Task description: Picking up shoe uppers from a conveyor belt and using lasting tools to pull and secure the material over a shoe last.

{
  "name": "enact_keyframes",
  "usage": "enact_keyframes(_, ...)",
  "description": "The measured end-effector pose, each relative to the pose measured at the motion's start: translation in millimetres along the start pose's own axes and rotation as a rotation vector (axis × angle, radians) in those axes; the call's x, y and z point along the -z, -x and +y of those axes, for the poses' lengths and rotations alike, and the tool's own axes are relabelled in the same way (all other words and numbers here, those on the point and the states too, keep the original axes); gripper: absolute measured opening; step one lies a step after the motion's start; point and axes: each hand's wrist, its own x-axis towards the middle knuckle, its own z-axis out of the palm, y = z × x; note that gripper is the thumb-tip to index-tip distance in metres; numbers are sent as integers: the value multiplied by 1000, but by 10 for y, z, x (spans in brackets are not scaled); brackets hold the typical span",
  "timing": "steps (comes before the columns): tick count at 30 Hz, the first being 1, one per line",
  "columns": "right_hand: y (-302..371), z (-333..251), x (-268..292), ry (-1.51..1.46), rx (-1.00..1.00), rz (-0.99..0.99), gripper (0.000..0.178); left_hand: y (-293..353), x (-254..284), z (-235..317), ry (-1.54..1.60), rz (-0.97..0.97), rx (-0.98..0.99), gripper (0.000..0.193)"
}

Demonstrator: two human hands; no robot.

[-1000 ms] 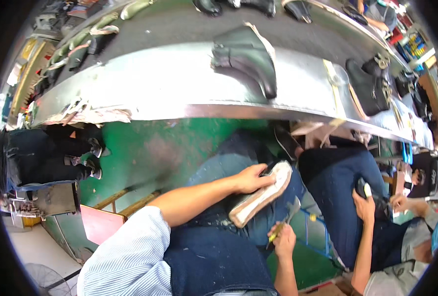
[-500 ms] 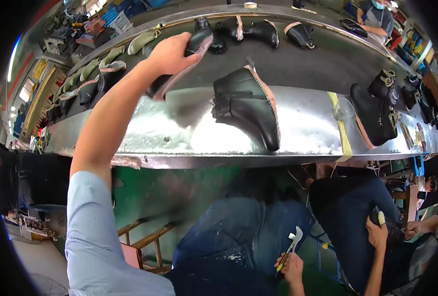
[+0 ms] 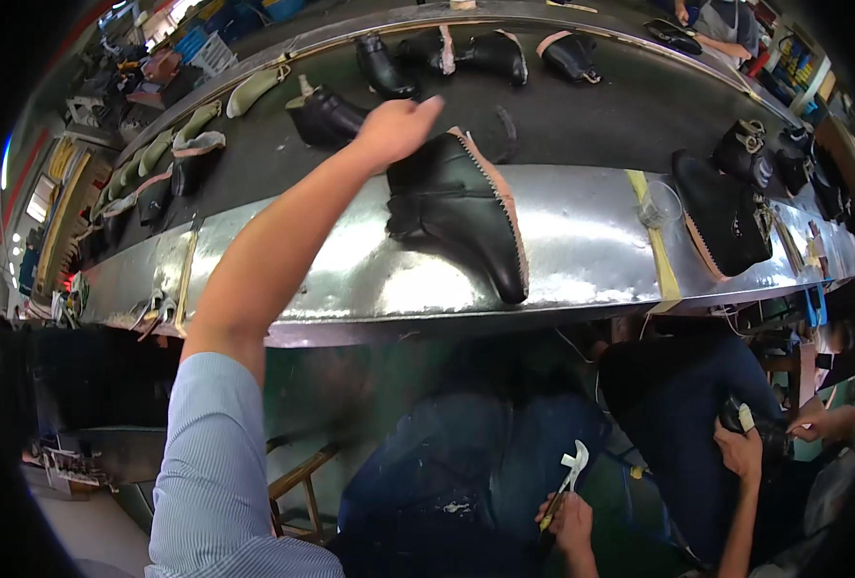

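My left hand (image 3: 399, 130) is stretched over the work surface, beside the shaft end of a black boot upper (image 3: 452, 207) that lies on its side with a pink zigzag-cut edge. The fingers are blurred and partly turned away; I see no boot in them. Just behind the wrist, a black boot on a last (image 3: 326, 118) rests on the dark belt. Low in the view, near my lap, my right hand (image 3: 572, 525) is closed around the handle of a claw hammer (image 3: 576, 462), metal head upward.
Black boots (image 3: 500, 56) line the belt's far side; olive ones (image 3: 254, 91) stand to the left. On the metal ledge (image 3: 591, 207) are a clear cup (image 3: 660, 204) and another black boot (image 3: 721, 217). A co-worker's hand (image 3: 740, 448) holds a dark item at right.
My left hand has moved right and let go of the pink-edged black boot upper it held, reaching the lying boot. My right hand keeps the hammer in nearly the same place.
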Motion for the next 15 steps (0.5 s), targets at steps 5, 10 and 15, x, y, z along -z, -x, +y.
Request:
enact_keyframes(5, -62, 77, 14, 5, -17, -47, 49, 162, -276, 699, -228, -333, 39, 87)
enact_keyframes(10, -41, 221, 28, -43, 70, -63, 49, 202, -116, 520, -210, -421, -45, 70)
enact_keyframes(15, -5, 267, 112, -67, 63, -20, 48, 755, 10, 243, -11, -372, -326, 76)
